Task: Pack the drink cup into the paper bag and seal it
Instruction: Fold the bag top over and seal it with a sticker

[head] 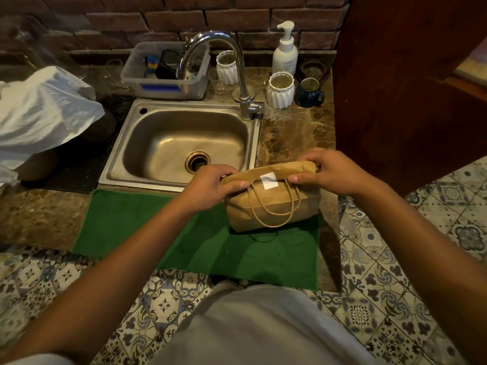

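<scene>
A brown paper bag (pixel 271 204) stands on a green cloth (pixel 163 233) at the counter's front, right of the sink. Its top is folded over toward me, and a white sticker (pixel 269 180) sits across the fold's edge. Two twine handles hang down its front. My left hand (pixel 213 184) pinches the left end of the folded top, thumb in front. At the right end, my right hand (pixel 328 171) grips the fold the same way. The drink cup is hidden; I cannot see inside the bag.
A steel sink (pixel 181 143) with a curved tap (pixel 224 64) lies behind the bag. White ribbed cups (pixel 279 89), a blue mug (pixel 308 91), a pump bottle (pixel 285 50) and a plastic tub (pixel 163 72) stand at the back. A white plastic bag (pixel 42 109) lies left. A wooden panel (pixel 405 75) rises right.
</scene>
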The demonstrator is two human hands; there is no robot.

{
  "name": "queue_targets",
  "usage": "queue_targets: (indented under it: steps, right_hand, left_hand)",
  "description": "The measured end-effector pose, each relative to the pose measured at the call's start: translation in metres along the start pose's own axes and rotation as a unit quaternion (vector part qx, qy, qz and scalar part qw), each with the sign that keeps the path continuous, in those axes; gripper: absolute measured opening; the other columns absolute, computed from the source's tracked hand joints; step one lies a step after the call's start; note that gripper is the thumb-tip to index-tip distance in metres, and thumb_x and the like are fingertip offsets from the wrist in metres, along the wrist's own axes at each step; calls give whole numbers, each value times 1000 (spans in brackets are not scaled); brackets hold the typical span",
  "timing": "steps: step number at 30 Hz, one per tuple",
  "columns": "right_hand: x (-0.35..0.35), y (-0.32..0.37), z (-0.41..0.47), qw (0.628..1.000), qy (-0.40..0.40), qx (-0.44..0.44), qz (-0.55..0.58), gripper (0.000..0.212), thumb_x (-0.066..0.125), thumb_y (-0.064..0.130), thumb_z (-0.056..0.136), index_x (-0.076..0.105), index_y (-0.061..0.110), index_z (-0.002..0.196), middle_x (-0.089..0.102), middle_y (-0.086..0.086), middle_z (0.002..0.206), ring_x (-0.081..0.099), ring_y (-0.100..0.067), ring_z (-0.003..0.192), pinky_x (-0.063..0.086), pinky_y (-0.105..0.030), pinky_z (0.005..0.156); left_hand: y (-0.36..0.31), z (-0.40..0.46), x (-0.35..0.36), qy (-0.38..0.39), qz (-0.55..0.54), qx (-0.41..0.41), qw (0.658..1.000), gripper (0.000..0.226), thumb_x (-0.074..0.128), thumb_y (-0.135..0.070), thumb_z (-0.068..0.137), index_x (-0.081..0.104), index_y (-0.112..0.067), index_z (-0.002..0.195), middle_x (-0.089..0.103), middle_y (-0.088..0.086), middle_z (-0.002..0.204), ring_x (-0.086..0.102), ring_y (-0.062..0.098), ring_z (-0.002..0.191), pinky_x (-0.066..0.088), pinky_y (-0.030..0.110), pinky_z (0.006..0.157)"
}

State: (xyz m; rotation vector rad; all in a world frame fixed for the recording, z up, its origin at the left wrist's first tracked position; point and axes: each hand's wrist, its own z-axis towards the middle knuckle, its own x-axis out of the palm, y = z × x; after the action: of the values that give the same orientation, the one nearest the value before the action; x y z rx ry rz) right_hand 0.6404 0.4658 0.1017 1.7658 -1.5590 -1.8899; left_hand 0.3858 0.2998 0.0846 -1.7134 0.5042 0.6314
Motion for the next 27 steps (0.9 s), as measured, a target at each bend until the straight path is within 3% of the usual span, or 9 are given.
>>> queue_targets:
  steps: [3,7,9,12,15,20,23,27]
  right_hand:
    - [4,-12,-11,992,12,29,125,33,78,53,78,78,31,102,75,8,97,70,-15,97,53,-42,88]
    - [7,-23,-16,982,19,51,182,30,75,58,83,78,40,107,76,16,106,71,-7,100,54,-35,90]
    - [6,-26,-16,985,0,36,170,20,74,50,89,79,39,106,77,12,103,71,-11,100,54,-36,88]
    - [6,-29,-15,987,-44,20,152,12,76,30,93,81,24,102,79,2,94,72,-22,93,55,-45,86]
    - [10,-30,-14,986,-73,7,147,14,77,27,93,82,17,101,80,-4,91,71,-18,86,55,-40,82]
    - [8,-39,-22,977,-55,19,206,23,75,22,93,77,34,113,81,10,102,74,-5,102,58,-19,86]
    - [11,-39,-23,982,-100,11,163,22,75,21,95,76,32,113,80,11,101,73,-7,100,58,-30,90]
    - [15,-33,-23,976,-171,-13,132,22,74,21,96,75,30,116,78,10,101,74,-15,101,59,-44,93]
  left_hand:
    - [5,-6,9,-29,-61,-26,997,17,76,-33,91,78,-19,101,76,-1,91,70,19,86,56,42,76]
    - [2,-3,15,-50,-99,-46,993,11,79,-32,88,78,-25,96,77,-4,88,72,17,85,58,38,74]
    - [1,1,14,-41,-84,-43,995,15,78,-34,88,79,-22,97,78,-3,89,73,18,85,59,39,75]
    - [-2,7,10,-29,-70,-35,996,6,79,-37,88,78,-32,91,76,-13,81,69,1,76,54,30,67]
    - [-2,10,7,-25,-72,-30,997,5,80,-38,86,76,-40,86,75,-20,77,67,-3,74,52,25,68]
    - [11,6,5,-51,-168,-39,984,16,80,-21,88,78,-35,97,80,-11,91,75,9,89,60,32,83]
    - [10,5,10,-69,-191,-30,979,19,79,-22,88,79,-38,98,80,-12,95,75,9,92,59,29,84]
    - [1,6,7,-99,-209,-16,973,14,77,-39,84,79,-46,96,80,-12,95,76,9,90,59,26,80]
